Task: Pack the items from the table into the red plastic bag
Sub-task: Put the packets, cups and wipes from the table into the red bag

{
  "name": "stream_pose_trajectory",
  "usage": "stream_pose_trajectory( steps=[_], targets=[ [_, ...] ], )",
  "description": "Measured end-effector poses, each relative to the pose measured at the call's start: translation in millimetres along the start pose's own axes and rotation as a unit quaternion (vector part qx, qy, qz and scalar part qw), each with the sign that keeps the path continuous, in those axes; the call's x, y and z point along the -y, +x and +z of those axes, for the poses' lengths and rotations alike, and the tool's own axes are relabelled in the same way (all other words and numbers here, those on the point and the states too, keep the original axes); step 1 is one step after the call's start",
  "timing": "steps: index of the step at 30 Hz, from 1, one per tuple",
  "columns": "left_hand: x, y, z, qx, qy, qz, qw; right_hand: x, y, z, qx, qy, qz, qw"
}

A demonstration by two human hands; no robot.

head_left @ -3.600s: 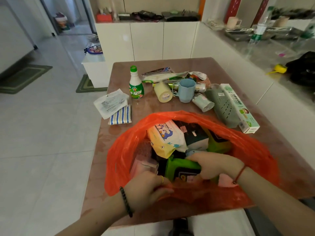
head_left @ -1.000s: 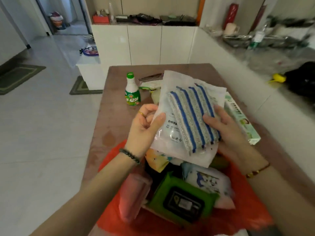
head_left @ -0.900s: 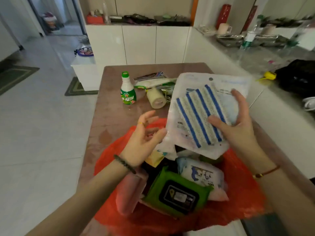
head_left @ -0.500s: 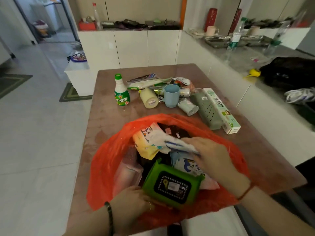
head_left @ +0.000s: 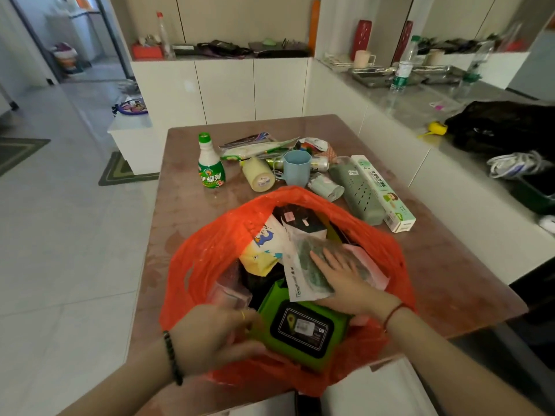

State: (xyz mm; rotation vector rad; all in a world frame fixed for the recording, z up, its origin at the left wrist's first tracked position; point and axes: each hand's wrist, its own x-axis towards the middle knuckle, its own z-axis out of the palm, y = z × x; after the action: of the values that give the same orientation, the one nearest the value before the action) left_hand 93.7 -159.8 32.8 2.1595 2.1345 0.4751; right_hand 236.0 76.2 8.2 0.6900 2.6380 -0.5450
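The fingers of the right hand (head_left: 345, 277) are spread flat on a clear plastic packet with a greenish cloth inside (head_left: 312, 265), pressing it down on the pile in the thin red plastic bag (head_left: 204, 259); if they push hard, I think the film can tear or the packet can slide off. The left hand (head_left: 216, 334) has its fingers closed on the near rim beside a green wipes pack with a black lid (head_left: 300, 328). Many items wait on the brown table (head_left: 186, 217), like the white bottle with the green cap (head_left: 210, 166).

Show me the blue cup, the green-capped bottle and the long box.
blue cup (head_left: 296, 169), head view, front wall.
green-capped bottle (head_left: 211, 172), head view, label.
long box (head_left: 383, 192), head view, top face.
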Motion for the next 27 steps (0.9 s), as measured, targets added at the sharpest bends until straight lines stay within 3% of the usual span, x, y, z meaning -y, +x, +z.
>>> stream_pose_trajectory(
  steps=[2, 4, 6, 7, 8, 10, 12, 18, 21, 27],
  targets=[
    [18, -2, -9, -0.045, -0.006, -0.064, 0.997, -15, -17, -20, -0.008, 0.122, -0.045, 0.991],
    [39, -9, -5, -0.128, 0.035, -0.124, 0.983, -30, -38, -28, -0.160, 0.173, -0.035, 0.971],
    [58, -16, 0, -0.111, 0.025, -0.288, 0.951, -48, -51, -22, -0.336, 0.103, 0.065, 0.934],
    [60, -18, 1, -0.082, -0.042, -0.367, 0.926, -56, -54, -17, -0.353, 0.085, 0.145, 0.921],
    [63, -21, 4, -0.056, -0.129, -0.431, 0.891, -64, -58, -13, -0.315, 0.114, 0.226, 0.915],
    [70, -25, 10, -0.043, -0.252, -0.494, 0.831, -74, -59, -4, -0.188, 0.273, 0.321, 0.887],
    [75, -21, 7, -0.068, -0.283, -0.522, 0.802, -76, -61, -6, -0.147, 0.408, 0.309, 0.846],
    [95, 4, -20, -0.246, -0.365, -0.557, 0.705, -54, -28, -52, -0.248, 0.445, 0.232, 0.829],
    [108, 21, -47, -0.324, -0.366, -0.569, 0.661, -45, 2, -72, -0.293, 0.492, 0.217, 0.791],
    [127, 28, -85, -0.381, -0.408, -0.511, 0.653, -59, 4, -110, -0.298, 0.564, 0.181, 0.748]
  ],
)
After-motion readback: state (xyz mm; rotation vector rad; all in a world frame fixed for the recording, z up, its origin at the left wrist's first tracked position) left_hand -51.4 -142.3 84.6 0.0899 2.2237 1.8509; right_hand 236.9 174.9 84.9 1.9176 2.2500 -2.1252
